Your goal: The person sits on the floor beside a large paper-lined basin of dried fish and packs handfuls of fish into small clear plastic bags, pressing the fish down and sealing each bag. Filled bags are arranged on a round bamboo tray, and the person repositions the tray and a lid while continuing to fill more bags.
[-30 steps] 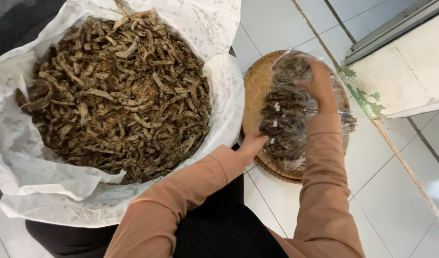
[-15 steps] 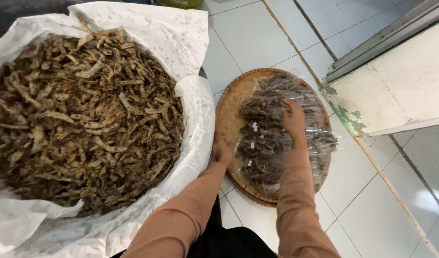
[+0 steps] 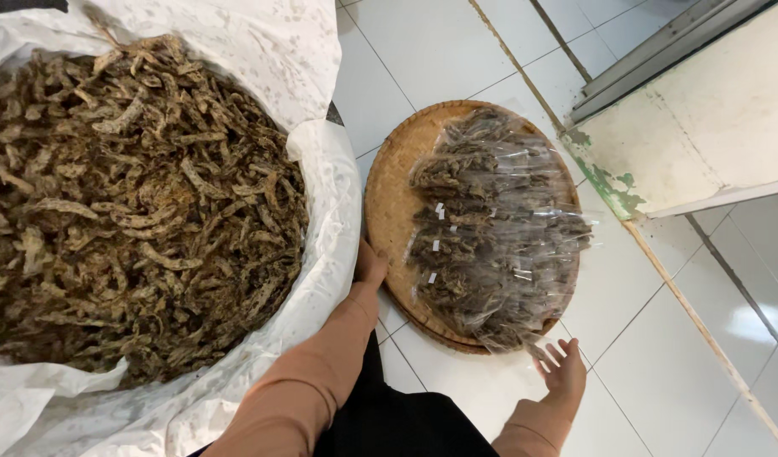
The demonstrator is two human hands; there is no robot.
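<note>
A round woven tray [image 3: 391,199] lies on the white tiled floor, stacked with several clear plastic bags of dried brown strips [image 3: 495,228]. My left hand [image 3: 369,265] rests at the tray's near left rim, between the tray and the big sack. My right hand [image 3: 561,366] hovers with fingers spread just off the tray's near edge, holding nothing and close to the lowest bag. To the left, a large white sack [image 3: 325,182] stands open, filled with loose dried brown strips [image 3: 135,203].
A white cabinet or door panel [image 3: 702,127] with chipped green paint at its lower corner stands at the right, close to the tray. White floor tiles [image 3: 660,338] surround the tray. My dark lap [image 3: 397,423] fills the bottom middle.
My right hand has drawn back off the bags on the tray toward me and now has its fingers spread. The view has moved closer over the sack and tray.
</note>
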